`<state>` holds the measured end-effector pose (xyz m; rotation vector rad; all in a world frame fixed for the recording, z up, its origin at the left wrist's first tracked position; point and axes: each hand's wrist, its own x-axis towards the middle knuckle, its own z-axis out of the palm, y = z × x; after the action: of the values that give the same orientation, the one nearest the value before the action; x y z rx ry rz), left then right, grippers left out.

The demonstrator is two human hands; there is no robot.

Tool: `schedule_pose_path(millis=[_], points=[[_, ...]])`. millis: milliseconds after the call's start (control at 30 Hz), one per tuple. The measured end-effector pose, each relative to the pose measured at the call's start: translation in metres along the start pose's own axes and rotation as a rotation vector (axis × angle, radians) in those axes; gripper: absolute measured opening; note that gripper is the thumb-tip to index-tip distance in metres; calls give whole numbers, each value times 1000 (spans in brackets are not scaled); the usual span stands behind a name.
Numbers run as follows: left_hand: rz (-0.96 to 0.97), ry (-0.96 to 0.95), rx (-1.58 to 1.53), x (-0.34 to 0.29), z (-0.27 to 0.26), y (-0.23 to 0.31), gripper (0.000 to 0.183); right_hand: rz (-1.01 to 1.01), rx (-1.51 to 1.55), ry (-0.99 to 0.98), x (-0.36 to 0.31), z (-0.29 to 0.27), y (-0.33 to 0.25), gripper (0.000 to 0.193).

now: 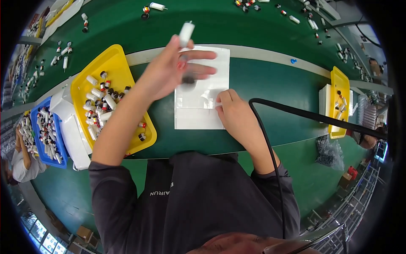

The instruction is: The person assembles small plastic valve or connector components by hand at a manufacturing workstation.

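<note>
While holding the white tube (186, 34) out past the left hand (170, 70), pinched apparently between thumb and forefinger, grip lightly but surely to prevent tilting. With the other fingers spread wide and blurred, best to ease the pace and avoid knocking the dark cap (188, 79) and red piece (182, 65) close beside the palm. Nearer the body, press the right hand (233, 109) steadily at the right edge of the white sheet (196, 99), fingers curled close together; hard to tell whether pinching the sheet or only pressing it to the green surface (292, 84). Aim for flat paper, free of slipping. Lift the left forearm clear of the yellow tray (111, 59) beside it, and avoid snagging the right wrist on the black cable (304, 113) alongside.
</note>
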<state>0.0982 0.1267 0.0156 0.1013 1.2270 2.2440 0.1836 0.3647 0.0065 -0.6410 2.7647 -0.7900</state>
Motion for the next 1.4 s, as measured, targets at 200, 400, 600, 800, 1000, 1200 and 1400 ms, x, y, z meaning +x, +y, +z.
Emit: schedule_pose_path(millis=[200, 400, 600, 800, 1000, 1200, 1400], points=[[-139, 214, -314, 46, 7, -35, 43, -45, 21, 88, -1, 3, 7, 17], [12, 216, -151, 60, -19, -56, 42, -3, 74, 48, -1, -5, 9, 11], [178, 236, 94, 53, -6, -63, 51, -9, 354, -174, -15, -31, 7, 13], [71, 150, -360, 48, 9, -47, 52, 35, 532, 343, 48, -17, -3, 49], [55, -85, -598, 51, 10, -48, 45, -72, 617, 534, 85, 29, 27, 53], [107, 158, 107, 47, 3, -60, 33, -68, 686, 643, 84, 28, 32, 49], [126, 163, -37, 50, 2, -57, 31, -128, 560, 738, 83, 31, 33, 42]])
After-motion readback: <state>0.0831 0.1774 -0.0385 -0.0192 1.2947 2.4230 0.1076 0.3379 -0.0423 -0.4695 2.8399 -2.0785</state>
